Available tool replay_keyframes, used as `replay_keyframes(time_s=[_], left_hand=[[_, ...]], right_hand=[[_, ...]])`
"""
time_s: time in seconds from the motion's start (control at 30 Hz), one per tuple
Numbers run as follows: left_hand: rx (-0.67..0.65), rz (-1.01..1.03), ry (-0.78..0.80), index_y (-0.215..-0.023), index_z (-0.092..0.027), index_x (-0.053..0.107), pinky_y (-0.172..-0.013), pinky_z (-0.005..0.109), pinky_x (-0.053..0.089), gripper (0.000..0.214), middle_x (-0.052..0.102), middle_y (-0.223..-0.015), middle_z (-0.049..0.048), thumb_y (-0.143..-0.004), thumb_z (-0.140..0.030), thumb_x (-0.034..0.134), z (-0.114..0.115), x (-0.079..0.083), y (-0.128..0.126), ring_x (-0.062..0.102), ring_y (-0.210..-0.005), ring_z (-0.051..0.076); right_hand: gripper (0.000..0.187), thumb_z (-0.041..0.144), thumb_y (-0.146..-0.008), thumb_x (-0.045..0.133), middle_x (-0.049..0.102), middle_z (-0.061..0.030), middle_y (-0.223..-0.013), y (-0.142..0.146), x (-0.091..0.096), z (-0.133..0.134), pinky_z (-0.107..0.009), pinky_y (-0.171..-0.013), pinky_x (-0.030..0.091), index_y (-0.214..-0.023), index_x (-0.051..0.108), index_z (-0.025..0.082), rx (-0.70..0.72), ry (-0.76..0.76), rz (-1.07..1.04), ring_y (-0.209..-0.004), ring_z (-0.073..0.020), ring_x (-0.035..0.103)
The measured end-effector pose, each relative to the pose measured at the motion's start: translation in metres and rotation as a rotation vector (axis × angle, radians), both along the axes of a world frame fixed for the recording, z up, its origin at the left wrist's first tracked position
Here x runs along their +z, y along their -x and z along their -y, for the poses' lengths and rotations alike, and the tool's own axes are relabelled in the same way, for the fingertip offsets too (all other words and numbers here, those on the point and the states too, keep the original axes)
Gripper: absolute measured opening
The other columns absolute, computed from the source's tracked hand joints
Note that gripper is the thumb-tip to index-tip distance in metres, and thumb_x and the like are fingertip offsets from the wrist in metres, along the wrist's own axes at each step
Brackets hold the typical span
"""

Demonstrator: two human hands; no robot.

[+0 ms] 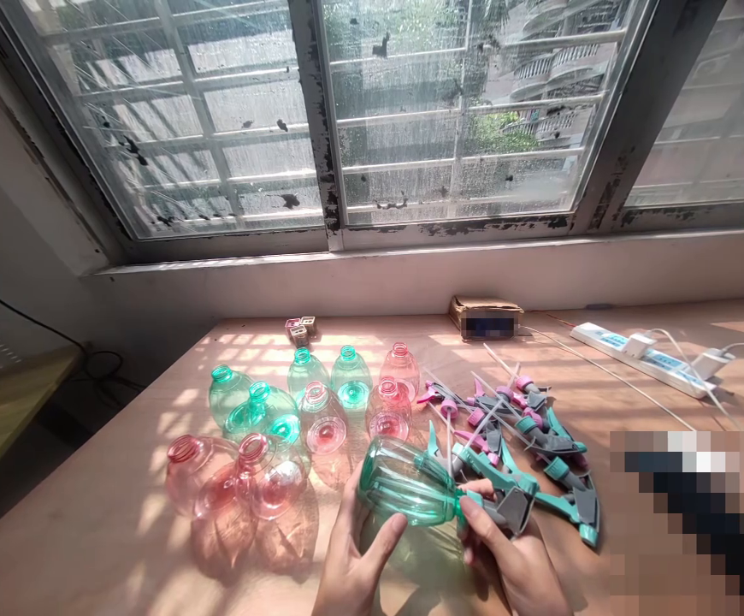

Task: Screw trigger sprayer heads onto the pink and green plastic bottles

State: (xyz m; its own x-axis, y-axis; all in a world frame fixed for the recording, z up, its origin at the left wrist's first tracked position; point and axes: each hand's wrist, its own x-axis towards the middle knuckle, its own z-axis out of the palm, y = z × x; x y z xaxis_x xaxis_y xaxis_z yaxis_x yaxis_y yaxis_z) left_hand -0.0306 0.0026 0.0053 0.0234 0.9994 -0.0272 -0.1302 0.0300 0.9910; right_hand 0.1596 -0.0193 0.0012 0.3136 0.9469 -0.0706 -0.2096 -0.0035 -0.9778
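Note:
A see-through green bottle [407, 483] lies tilted on its side in the air above the table, its neck pointing right. My left hand [360, 552] is closed around its base end, thumb along the near side. At the neck, my right hand [506, 547] pinches the collar of a grey and green trigger spray head [511, 511]; how far the collar sits on the neck is hidden by my fingers. Just beyond it lies a pile of loose spray heads [484, 415], pink-grey and green-grey, with thin tubes sticking out.
Several open-necked bottles stand left of my hands, such as a pink bottle [273, 479] and a green bottle [351, 381]. A small carton [487, 318], small blocks [299, 329] and a power strip [645, 359] with cables lie near the window. A blurred-out patch covers the right.

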Motion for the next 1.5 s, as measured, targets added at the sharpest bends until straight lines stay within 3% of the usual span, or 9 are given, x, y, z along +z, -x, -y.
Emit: replay_keyframes(time_s=[0.27, 0.67, 1.3, 1.5], left_hand=[[0.022, 0.019, -0.012, -0.152, -0.031, 0.057, -0.127, 0.049, 0.040, 0.076, 0.062, -0.158, 0.0100, -0.083, -0.055, 0.081, 0.000, -0.007, -0.002, 0.050, -0.151, 0.037], [0.023, 0.001, 0.004, -0.152, -0.031, 0.054, -0.128, 0.048, 0.038, 0.077, 0.059, -0.160, 0.0085, -0.084, -0.055, 0.080, -0.001, -0.018, 0.002, 0.051, -0.151, 0.035], [0.012, 0.009, -0.011, -0.154, -0.029, 0.053, -0.126, 0.045, 0.040, 0.079, 0.060, -0.160, 0.0099, -0.084, -0.053, 0.081, -0.001, -0.014, 0.001, 0.051, -0.151, 0.034], [0.008, 0.028, 0.004, -0.154, -0.029, 0.054, -0.125, 0.045, 0.042, 0.080, 0.063, -0.157, 0.0096, -0.083, -0.052, 0.082, 0.000, -0.006, -0.001, 0.051, -0.151, 0.035]], right_hand=[[0.047, 0.065, -0.084, 0.081, 0.068, 0.0003, -0.058, 0.000, 0.000, 0.001, -0.026, -0.044, 0.044, -0.095, 0.067, 0.021, 0.009, 0.030, -0.039, -0.046, -0.0182, 0.063], [0.048, 0.066, -0.085, 0.080, 0.068, 0.0007, -0.059, 0.002, 0.001, 0.001, -0.024, -0.048, 0.046, -0.096, 0.066, 0.021, 0.026, 0.023, -0.034, -0.047, -0.0161, 0.062], [0.049, 0.066, -0.084, 0.082, 0.067, 0.0017, -0.058, 0.003, 0.000, 0.001, -0.024, -0.049, 0.048, -0.096, 0.067, 0.021, 0.006, 0.021, -0.044, -0.047, -0.0159, 0.062], [0.049, 0.067, -0.086, 0.079, 0.066, 0.0024, -0.059, 0.002, 0.000, 0.001, -0.023, -0.050, 0.047, -0.097, 0.065, 0.021, 0.023, 0.020, -0.027, -0.048, -0.0155, 0.062]])
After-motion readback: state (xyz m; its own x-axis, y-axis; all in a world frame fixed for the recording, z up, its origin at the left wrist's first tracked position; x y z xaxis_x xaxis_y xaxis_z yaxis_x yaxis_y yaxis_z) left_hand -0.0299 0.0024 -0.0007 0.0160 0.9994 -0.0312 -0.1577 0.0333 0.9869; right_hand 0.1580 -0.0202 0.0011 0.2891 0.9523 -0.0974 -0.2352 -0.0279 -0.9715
